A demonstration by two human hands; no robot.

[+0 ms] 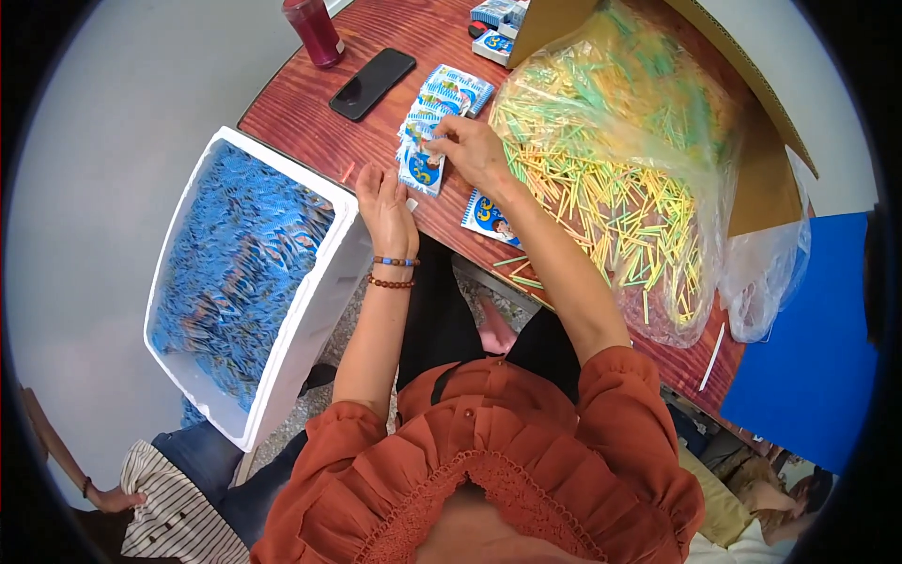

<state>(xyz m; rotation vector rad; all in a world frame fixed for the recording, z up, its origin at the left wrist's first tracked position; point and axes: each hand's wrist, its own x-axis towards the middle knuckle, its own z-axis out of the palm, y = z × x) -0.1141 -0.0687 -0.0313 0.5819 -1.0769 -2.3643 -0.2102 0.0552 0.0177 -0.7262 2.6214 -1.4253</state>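
Observation:
A fanned row of small blue-and-white packets (pixel 442 94) lies on the reddish wood-patterned table. My right hand (pixel 477 155) is over the near end of that row, thumb and forefinger pinched at the top edge of the nearest packet (pixel 420 171). Palm up, my left hand (pixel 387 218) rests at the table edge just left of that packet, its fingers stretched out and nothing in them. Under my right forearm, another blue packet (pixel 487 218) is partly hidden. A big clear plastic bag (pixel 611 103) of thin yellow, green and orange sticks (pixel 601 202) spreads to the right.
To my left stands a white foam box (pixel 305 310) filled with blue packets (pixel 244 254). A black phone (pixel 372 85) and a red cup (pixel 315 36) are farther back. A cardboard box (pixel 775 103) surrounds the bag. Another person's hand (pixel 117 498) shows at lower left.

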